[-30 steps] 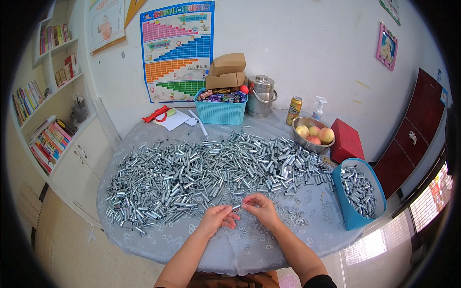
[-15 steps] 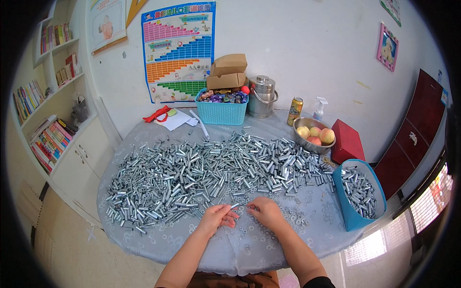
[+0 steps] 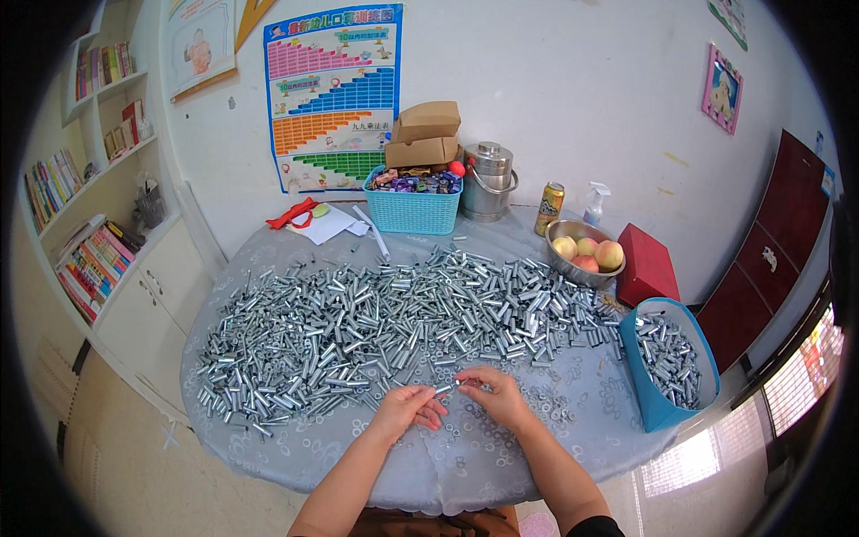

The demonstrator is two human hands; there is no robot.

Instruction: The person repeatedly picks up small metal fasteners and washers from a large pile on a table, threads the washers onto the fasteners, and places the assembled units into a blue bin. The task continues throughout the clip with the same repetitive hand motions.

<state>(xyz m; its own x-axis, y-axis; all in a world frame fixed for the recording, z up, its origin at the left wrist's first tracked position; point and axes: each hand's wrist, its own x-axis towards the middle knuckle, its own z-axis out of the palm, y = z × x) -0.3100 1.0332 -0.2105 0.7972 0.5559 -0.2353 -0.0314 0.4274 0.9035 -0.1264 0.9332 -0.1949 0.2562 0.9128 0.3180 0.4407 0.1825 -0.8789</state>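
My left hand [image 3: 408, 413] is closed, pinching a short shiny metal sleeve [image 3: 443, 390] between thumb and forefinger. Its free end points right, toward my right hand [image 3: 497, 399]. The fingertips of that hand are pressed together by the sleeve's end, on a small pale piece [image 3: 458, 382] too tiny to name. Beyond both hands spreads a wide heap of metal sleeves and bolts [image 3: 394, 313]. Loose washers or nuts [image 3: 553, 407] lie scattered on the cloth beside my right wrist.
A blue fabric bin [image 3: 641, 380] full of metal sleeves stands at the right. Along the back are a turquoise basket [image 3: 412, 215], a steel canister [image 3: 489, 183], a drink can [image 3: 549, 208], a spray bottle [image 3: 596, 201], a bowl of peaches [image 3: 573, 268] and a red box [image 3: 646, 264].
My right hand has moved slightly left and up, bringing its fingertips to the end of the sleeve. The left hand stays almost where it was, still holding the sleeve.
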